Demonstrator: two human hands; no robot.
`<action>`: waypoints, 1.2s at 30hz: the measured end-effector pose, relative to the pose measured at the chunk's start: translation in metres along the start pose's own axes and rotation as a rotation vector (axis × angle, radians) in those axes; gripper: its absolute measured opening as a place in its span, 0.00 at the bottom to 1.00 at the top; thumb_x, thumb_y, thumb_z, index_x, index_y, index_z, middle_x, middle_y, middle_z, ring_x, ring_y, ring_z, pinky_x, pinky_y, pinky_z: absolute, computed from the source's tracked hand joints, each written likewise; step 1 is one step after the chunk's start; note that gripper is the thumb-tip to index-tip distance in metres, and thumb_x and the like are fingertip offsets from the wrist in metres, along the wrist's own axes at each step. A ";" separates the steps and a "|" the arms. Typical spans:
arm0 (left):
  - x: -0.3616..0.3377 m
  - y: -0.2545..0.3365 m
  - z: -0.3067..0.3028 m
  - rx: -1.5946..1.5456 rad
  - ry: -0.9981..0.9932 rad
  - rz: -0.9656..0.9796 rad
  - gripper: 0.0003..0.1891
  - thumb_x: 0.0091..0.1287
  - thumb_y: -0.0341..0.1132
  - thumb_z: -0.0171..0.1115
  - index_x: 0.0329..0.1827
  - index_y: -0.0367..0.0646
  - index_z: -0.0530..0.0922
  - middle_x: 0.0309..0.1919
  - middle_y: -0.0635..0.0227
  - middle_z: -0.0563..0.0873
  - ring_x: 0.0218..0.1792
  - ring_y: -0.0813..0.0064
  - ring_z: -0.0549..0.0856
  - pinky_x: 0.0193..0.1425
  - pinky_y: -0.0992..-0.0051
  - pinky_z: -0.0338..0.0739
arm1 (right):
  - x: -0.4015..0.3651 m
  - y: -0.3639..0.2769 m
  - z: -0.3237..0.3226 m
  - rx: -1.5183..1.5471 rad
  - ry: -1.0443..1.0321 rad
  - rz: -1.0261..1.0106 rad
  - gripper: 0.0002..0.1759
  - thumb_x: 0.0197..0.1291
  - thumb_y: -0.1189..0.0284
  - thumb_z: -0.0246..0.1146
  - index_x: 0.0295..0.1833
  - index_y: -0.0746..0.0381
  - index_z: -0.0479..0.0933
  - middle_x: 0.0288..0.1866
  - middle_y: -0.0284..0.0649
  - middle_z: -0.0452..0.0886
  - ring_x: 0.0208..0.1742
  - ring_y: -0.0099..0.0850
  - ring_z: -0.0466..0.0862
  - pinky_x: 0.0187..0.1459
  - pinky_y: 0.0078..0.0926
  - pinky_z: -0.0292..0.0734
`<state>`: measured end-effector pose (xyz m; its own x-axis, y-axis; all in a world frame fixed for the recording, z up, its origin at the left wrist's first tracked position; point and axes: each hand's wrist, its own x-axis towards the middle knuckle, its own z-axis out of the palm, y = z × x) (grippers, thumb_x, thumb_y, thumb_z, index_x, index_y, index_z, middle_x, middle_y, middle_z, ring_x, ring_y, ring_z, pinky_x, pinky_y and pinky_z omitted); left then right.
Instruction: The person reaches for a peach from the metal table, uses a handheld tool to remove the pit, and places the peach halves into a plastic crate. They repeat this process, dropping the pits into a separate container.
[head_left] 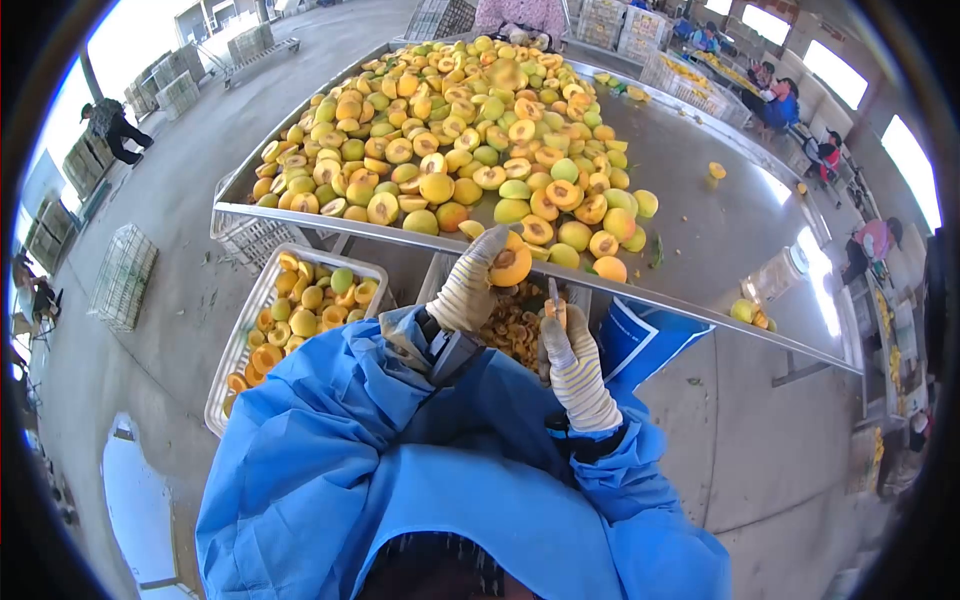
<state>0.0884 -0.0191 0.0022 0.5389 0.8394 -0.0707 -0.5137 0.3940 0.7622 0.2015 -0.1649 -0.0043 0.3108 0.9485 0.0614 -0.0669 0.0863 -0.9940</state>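
My left hand (468,285), in a striped knit glove, is closed around a peach half (511,262) with its cut face and dark pit hollow showing. In my right hand (577,365), gloved the same way, is a small knife (553,293) with its blade pointing up, just right of the peach half. Both hands are at the near edge of a metal table (700,190). On that table lies a large heap of halved peaches (430,130), some cut side up. Below my hands, a container of peach pits and scraps (512,335) shows partly between my arms.
A white crate (225,375) of peach halves stands at my left, below the table. A blue bag or sheet (640,340) hangs at the right. A clear plastic jar (778,275) lies on the table. An empty crate (125,275) and several people are farther off.
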 end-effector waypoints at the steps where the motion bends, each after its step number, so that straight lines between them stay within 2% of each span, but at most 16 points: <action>1: -0.005 -0.002 0.001 -0.028 -0.001 -0.005 0.30 0.67 0.58 0.63 0.61 0.42 0.77 0.46 0.69 0.84 0.48 0.78 0.82 0.54 0.73 0.77 | 0.001 0.005 0.000 -0.090 0.010 -0.062 0.17 0.71 0.57 0.60 0.51 0.60 0.71 0.23 0.32 0.70 0.20 0.27 0.71 0.25 0.28 0.68; 3: -0.013 -0.007 0.002 -0.010 -0.047 0.021 0.32 0.69 0.62 0.59 0.57 0.40 0.79 0.47 0.68 0.84 0.50 0.77 0.83 0.56 0.72 0.78 | 0.004 0.008 -0.001 -0.291 0.022 -0.157 0.16 0.71 0.60 0.61 0.50 0.61 0.71 0.23 0.38 0.72 0.22 0.37 0.75 0.28 0.35 0.71; 6: -0.014 -0.021 -0.003 0.096 -0.065 0.083 0.31 0.70 0.64 0.56 0.53 0.41 0.80 0.44 0.69 0.86 0.46 0.77 0.84 0.54 0.73 0.78 | 0.003 -0.005 0.009 -0.574 0.070 -0.310 0.15 0.70 0.62 0.61 0.48 0.63 0.70 0.26 0.49 0.77 0.28 0.53 0.79 0.31 0.45 0.73; 7: -0.012 -0.026 -0.004 0.092 -0.050 0.108 0.30 0.69 0.63 0.57 0.51 0.41 0.81 0.40 0.69 0.87 0.42 0.77 0.86 0.50 0.75 0.80 | 0.004 -0.001 0.008 -0.657 0.083 -0.293 0.15 0.69 0.62 0.61 0.47 0.63 0.70 0.29 0.56 0.80 0.32 0.58 0.81 0.30 0.49 0.73; 11: -0.014 -0.038 -0.002 0.045 -0.041 0.137 0.27 0.69 0.59 0.62 0.49 0.40 0.81 0.38 0.67 0.87 0.38 0.77 0.87 0.45 0.77 0.82 | 0.004 0.003 0.011 -1.031 0.171 -0.420 0.14 0.67 0.65 0.61 0.46 0.64 0.70 0.26 0.53 0.80 0.26 0.55 0.81 0.27 0.50 0.75; 14: -0.017 -0.034 0.000 0.079 0.029 0.101 0.28 0.70 0.60 0.59 0.48 0.39 0.81 0.37 0.67 0.87 0.37 0.76 0.87 0.44 0.76 0.83 | 0.004 0.002 0.014 -1.044 0.136 -0.397 0.14 0.68 0.64 0.60 0.44 0.65 0.70 0.25 0.56 0.79 0.27 0.58 0.80 0.27 0.51 0.74; 17: -0.017 -0.032 -0.006 0.102 -0.048 0.063 0.30 0.70 0.63 0.56 0.47 0.38 0.81 0.36 0.66 0.87 0.35 0.76 0.87 0.42 0.77 0.83 | 0.002 0.004 0.016 -1.091 0.097 -0.344 0.13 0.69 0.65 0.59 0.43 0.65 0.69 0.25 0.56 0.79 0.27 0.57 0.80 0.28 0.51 0.74; 20: -0.017 -0.032 0.001 0.162 -0.026 0.112 0.32 0.70 0.65 0.55 0.45 0.37 0.81 0.35 0.65 0.87 0.33 0.76 0.86 0.40 0.78 0.83 | 0.003 0.008 0.018 -1.108 0.087 -0.277 0.13 0.69 0.66 0.58 0.45 0.66 0.70 0.27 0.58 0.79 0.27 0.57 0.80 0.28 0.50 0.75; 23: -0.015 -0.036 -0.001 0.179 -0.022 0.158 0.33 0.70 0.64 0.55 0.46 0.36 0.81 0.36 0.65 0.87 0.32 0.76 0.86 0.37 0.79 0.83 | 0.007 0.033 0.012 -0.872 0.059 -0.396 0.16 0.70 0.64 0.58 0.47 0.68 0.70 0.29 0.57 0.80 0.24 0.56 0.80 0.29 0.49 0.76; 26: -0.014 -0.037 -0.003 0.173 -0.005 0.134 0.32 0.71 0.63 0.55 0.47 0.37 0.81 0.36 0.64 0.87 0.32 0.75 0.87 0.34 0.78 0.83 | 0.017 0.052 0.010 -0.571 0.069 -0.589 0.20 0.70 0.56 0.59 0.50 0.64 0.71 0.26 0.45 0.78 0.17 0.41 0.76 0.21 0.39 0.73; 29: -0.017 -0.035 0.002 0.131 -0.021 0.165 0.28 0.72 0.60 0.56 0.46 0.38 0.83 0.37 0.64 0.87 0.32 0.76 0.86 0.36 0.76 0.83 | 0.006 -0.019 0.006 0.138 -0.232 0.490 0.17 0.72 0.55 0.57 0.47 0.59 0.71 0.23 0.36 0.73 0.13 0.30 0.72 0.16 0.29 0.68; 32: -0.017 -0.028 0.003 0.169 -0.058 0.119 0.28 0.72 0.60 0.56 0.46 0.37 0.83 0.36 0.63 0.87 0.33 0.76 0.86 0.36 0.76 0.83 | 0.005 -0.020 0.004 0.197 -0.241 0.527 0.16 0.73 0.55 0.56 0.47 0.56 0.71 0.22 0.29 0.68 0.14 0.20 0.69 0.14 0.21 0.63; 33: -0.013 -0.028 -0.001 0.271 -0.098 0.105 0.31 0.71 0.63 0.55 0.46 0.37 0.83 0.36 0.62 0.88 0.33 0.74 0.86 0.35 0.75 0.84 | 0.003 -0.014 0.004 0.017 -0.245 0.419 0.16 0.73 0.55 0.56 0.46 0.57 0.72 0.23 0.30 0.70 0.13 0.22 0.69 0.15 0.23 0.64; 35: -0.006 -0.024 -0.005 0.367 -0.187 0.019 0.32 0.71 0.63 0.54 0.45 0.37 0.83 0.35 0.61 0.88 0.34 0.74 0.86 0.38 0.75 0.83 | 0.015 0.053 0.002 -0.324 -0.093 -0.200 0.16 0.73 0.55 0.57 0.45 0.58 0.72 0.22 0.30 0.69 0.13 0.22 0.68 0.15 0.23 0.64; 36: -0.005 -0.023 -0.007 0.414 -0.229 -0.028 0.33 0.71 0.64 0.54 0.45 0.36 0.83 0.35 0.61 0.88 0.34 0.74 0.86 0.40 0.75 0.83 | 0.010 0.036 0.001 -0.208 -0.158 -0.034 0.17 0.72 0.54 0.57 0.44 0.58 0.73 0.22 0.30 0.69 0.14 0.21 0.68 0.15 0.23 0.64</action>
<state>0.0928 -0.0300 -0.0195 0.7061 0.7080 0.0140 -0.2130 0.1935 0.9577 0.2013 -0.1516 -0.0393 0.1568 0.9834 0.0918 0.1423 0.0695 -0.9874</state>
